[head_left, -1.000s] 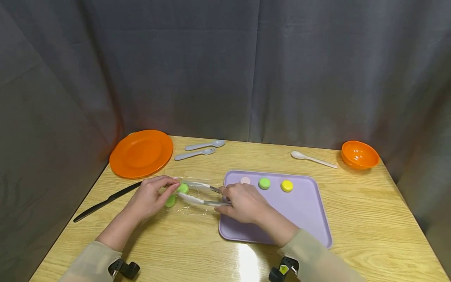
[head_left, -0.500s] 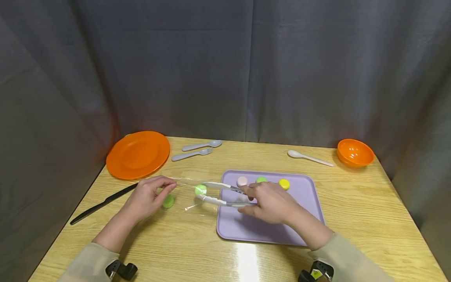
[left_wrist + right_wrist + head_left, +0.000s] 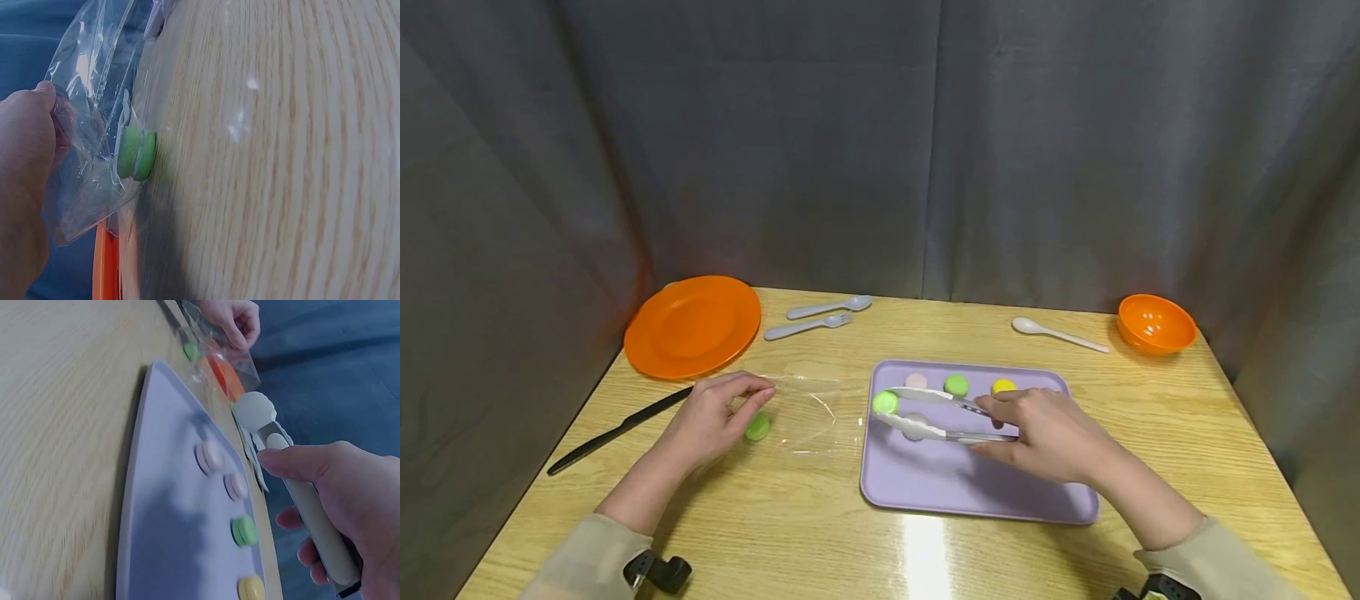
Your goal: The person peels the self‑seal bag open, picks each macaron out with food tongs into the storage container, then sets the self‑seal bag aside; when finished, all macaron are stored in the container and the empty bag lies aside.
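Observation:
My left hand [image 3: 715, 421] pinches the edge of a clear plastic bag [image 3: 81, 181]. Inside the bag, as far as I can see through the film, is a green macaron [image 3: 135, 153]. White-tipped tongs [image 3: 913, 429] are in my right hand [image 3: 1048, 437], thumb on one arm and fingers on the other. Between their tips sits another green macaron [image 3: 885, 403], above the left edge of the lilac tray [image 3: 970, 492]. On the tray are a pink macaron [image 3: 209, 457], a second pink one [image 3: 236, 486], a green one [image 3: 244, 531] and a yellow one [image 3: 252, 588].
An orange plate [image 3: 692, 327] lies at the back left, a black knife [image 3: 617, 431] before it. A grey spoon [image 3: 827, 308] and fork [image 3: 808, 327] lie at the back. Farther right are a pale spoon [image 3: 1060, 335] and an orange bowl [image 3: 1156, 325].
My right hand has moved right with the tongs, carrying the green macaron from the bag to above the tray's left edge. My left hand has stayed nearly still, pinching the bag.

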A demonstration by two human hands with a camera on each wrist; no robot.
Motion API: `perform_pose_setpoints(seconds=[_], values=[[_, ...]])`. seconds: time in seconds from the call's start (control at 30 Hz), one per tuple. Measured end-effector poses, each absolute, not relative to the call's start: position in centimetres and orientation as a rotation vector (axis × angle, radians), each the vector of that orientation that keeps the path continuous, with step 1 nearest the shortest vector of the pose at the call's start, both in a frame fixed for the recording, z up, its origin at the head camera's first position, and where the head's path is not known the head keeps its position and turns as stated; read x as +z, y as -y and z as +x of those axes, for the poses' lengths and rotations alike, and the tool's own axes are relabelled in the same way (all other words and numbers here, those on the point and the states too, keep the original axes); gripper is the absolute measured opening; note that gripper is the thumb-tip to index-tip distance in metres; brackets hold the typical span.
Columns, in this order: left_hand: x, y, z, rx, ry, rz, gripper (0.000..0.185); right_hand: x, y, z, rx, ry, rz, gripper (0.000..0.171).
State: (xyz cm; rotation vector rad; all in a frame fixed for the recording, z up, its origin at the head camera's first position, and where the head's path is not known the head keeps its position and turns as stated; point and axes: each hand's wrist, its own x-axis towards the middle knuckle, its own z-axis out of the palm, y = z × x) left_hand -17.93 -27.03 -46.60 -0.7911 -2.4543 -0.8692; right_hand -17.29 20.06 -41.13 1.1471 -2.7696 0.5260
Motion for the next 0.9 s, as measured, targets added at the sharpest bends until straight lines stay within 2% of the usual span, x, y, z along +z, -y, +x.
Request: perform_pose_setpoints(seconds=[0.17,0.47,0.9], values=[[-46.4,27.0,-18.1,-0.859,2.452,-0.799,0.013,-40.8,-22.7,-16.9,0.559,2.805,1.106,0.054],[-46.2,27.0,-18.1,-0.852,2.474,-0.778,0.011,-41.4,-26.5,-16.1,0.516,2.807,1.064,0.050],[-46.3,27.1,-17.8,-0.867,2.478,-0.768,0.012,-43.3,-28.8,-15.3,0.449,2.957,0.940,0.059]])
